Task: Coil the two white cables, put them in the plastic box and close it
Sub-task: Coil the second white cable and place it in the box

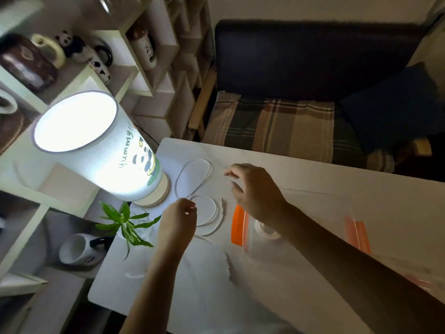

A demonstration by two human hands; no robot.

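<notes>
A white cable (204, 175) lies on the white table (325, 203) in a figure-eight: one loop toward the lamp, a tighter coil (218, 214) nearer me. My left hand (178, 218) pinches the cable where the loops cross. Beyond the coil, my right hand (252, 189) hovers with its fingers spread and nothing in it. The clear plastic box (301, 239) with orange latches (237, 225) sits under my right forearm. A second cable is not clearly visible.
A lit panda lamp (101, 145) stands at the table's left corner, with a small green plant (125, 222) in a glass beside it. Shelves with mugs and figurines fill the left. A dark sofa (313, 68) with a plaid blanket lies beyond the table.
</notes>
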